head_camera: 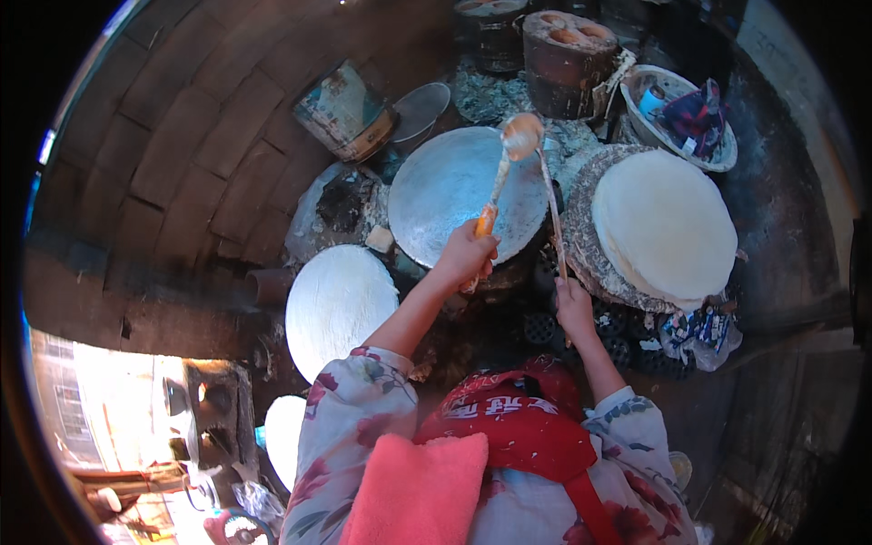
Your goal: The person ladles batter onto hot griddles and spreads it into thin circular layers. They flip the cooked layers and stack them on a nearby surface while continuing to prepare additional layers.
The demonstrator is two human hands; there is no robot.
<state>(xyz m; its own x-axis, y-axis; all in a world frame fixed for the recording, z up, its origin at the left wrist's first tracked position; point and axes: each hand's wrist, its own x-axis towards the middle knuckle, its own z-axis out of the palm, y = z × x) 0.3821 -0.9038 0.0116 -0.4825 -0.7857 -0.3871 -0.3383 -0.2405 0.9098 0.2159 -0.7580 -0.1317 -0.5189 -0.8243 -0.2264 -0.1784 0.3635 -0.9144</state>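
My left hand [468, 255] grips a ladle by its orange handle [486, 220]. The ladle's rounded bowl [522, 136] is raised over the far part of a large round metal griddle [463, 194], whose surface looks bare. In my right hand [575, 310] is a long thin stick [555, 214], slanting up over the griddle's right edge. Its far end meets or overlaps the ladle bowl; I cannot tell whether they touch. Right of the griddle, a pile of thin white round sheets [667, 225] lies on a crusted round mat [582, 225].
Another white round disc [337, 313] is at left, near a small pale block [379, 239]. Beyond stand a stained bucket [344, 112], a cylindrical stove with holes on top [569, 65] and a basin [725, 153] holding cloth. Several perforated coal briquettes [540, 328] sit below the mat.
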